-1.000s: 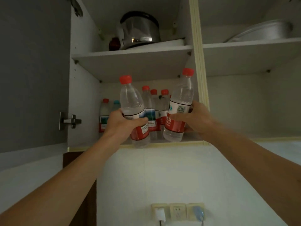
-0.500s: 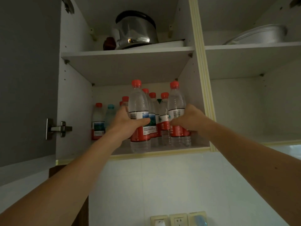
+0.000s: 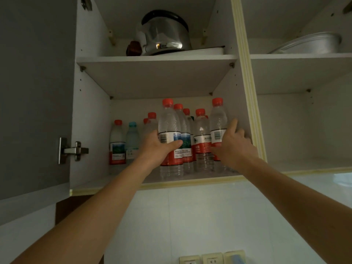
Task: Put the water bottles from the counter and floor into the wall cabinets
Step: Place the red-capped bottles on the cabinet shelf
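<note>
Two water bottles stand upright at the front of the lower shelf (image 3: pixel 190 180) of a wall cabinet, at the centre of the frame, each with a hand on it. The left bottle (image 3: pixel 170 138), red-capped with a red, white and blue label, sits near the shelf's front edge; the left hand (image 3: pixel 160 147) wraps its label, thumb across the front, the grip clamped on it. The right bottle (image 3: pixel 218 126) stands close beside the cabinet's right wall; the right hand (image 3: pixel 231 145) covers its lower half, fingers (image 3: pixel 233 124) reaching up along its right side, though whether that grip is closed on the bottle or merely resting against it cannot be told. Between and behind the two, more red-capped bottles (image 3: pixel 201 134) are packed close together. Further left on the same shelf stand a red-capped bottle (image 3: pixel 117 141) and, just beside it, a blue-capped bottle (image 3: pixel 132 140). On the shelf above, at upper centre, sits a shiny metal pot (image 3: pixel 165 35) with a dark lid. In the neighbouring cabinet at upper right, a metal basin (image 3: pixel 308 44) rests on the upper shelf. The grey cabinet door (image 3: pixel 34 92) hangs open at left, its hinge (image 3: pixel 73 150) showing. Wall sockets (image 3: pixel 211 259) line the bottom edge of the frame.
</note>
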Available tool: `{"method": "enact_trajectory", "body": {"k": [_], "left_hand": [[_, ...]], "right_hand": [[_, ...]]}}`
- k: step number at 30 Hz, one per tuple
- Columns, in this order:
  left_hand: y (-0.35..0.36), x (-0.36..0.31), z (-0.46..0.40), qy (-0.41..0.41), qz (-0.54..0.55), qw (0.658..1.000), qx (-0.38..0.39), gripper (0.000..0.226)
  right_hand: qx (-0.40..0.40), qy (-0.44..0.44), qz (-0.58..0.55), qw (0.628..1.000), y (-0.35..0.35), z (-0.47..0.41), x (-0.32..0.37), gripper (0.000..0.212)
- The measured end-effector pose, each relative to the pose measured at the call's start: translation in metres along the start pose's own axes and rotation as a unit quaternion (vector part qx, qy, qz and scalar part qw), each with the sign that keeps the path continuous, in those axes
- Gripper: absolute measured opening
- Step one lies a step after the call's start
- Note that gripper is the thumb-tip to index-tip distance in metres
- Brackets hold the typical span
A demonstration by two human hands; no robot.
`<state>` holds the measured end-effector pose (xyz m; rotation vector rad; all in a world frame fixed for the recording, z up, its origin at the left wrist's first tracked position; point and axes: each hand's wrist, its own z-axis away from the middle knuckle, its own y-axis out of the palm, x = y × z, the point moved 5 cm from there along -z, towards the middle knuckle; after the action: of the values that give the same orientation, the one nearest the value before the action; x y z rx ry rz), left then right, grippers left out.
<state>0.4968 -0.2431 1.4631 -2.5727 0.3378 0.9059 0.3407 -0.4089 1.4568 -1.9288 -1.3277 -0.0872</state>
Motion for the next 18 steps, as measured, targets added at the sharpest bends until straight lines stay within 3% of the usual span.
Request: {"method": "enact_trajectory", "body": {"k": [4,6,9,11,15,18], "left_hand": [[-0.003,0.003,-0.003,0.001,0.004,1.000,0.029,0.026],[-0.008,0.002,-0.002,0.010,0.001,0.999,0.053,0.021],[-0.026,0.008,-0.002,-0.005,-0.036,0.997,0.068,0.042],[-0.043,0.018,-0.007,-0.030,-0.049,0.997,0.048,0.047],[-0.076,0.039,-0.032,-0.028,-0.086,0.995,-0.033,0.023],[-0.082,0.054,-0.055,-0.056,-0.098,0.993,-0.044,0.049]], "right_hand": [[-0.160,-0.201,-0.049,0.965,-0.008,0.023,0.044,0.085],[-0.109,-0.247,-0.119,0.956,0.005,0.026,0.066,0.080],[-0.005,-0.226,-0.210,0.951,0.037,0.026,0.089,0.092],[-0.015,-0.214,-0.213,0.953,0.053,0.027,0.097,0.099],[-0.068,-0.172,-0.240,0.953,0.070,0.027,0.093,0.100],[-0.083,-0.158,-0.261,0.949,0.083,0.035,0.082,0.087]]}}
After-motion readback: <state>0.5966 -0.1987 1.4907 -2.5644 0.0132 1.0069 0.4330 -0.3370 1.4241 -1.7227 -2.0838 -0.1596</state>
